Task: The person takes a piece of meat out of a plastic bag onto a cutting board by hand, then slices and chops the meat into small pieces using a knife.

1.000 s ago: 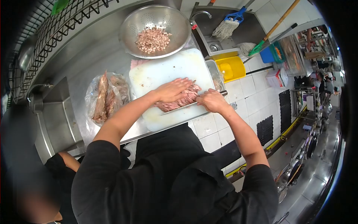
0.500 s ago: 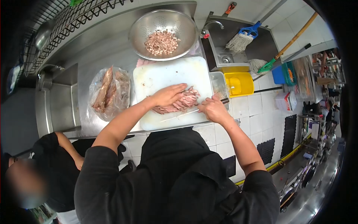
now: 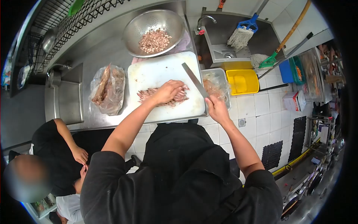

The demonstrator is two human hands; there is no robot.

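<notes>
A white cutting board lies on the steel counter, with sliced pinkish meat spread over its lower half. My left hand rests on the meat, its fingers close together and curved over the slices. In my right hand, at the board's right edge, is the handle of a long knife, its blade angled up and left over the board. Behind the board stands a steel colander holding small diced meat. To the left, a clear plastic bag holds larger meat pieces.
Right of the board are a clear tub and a yellow container. A mop stands in the sink behind them. Another sink is at the left. A person in black stands at the lower left, hands together.
The knife has swung from lying low along the meat's near edge to pointing up and left. My left hand is now more curled over the slices. The person at left has brought their hands together.
</notes>
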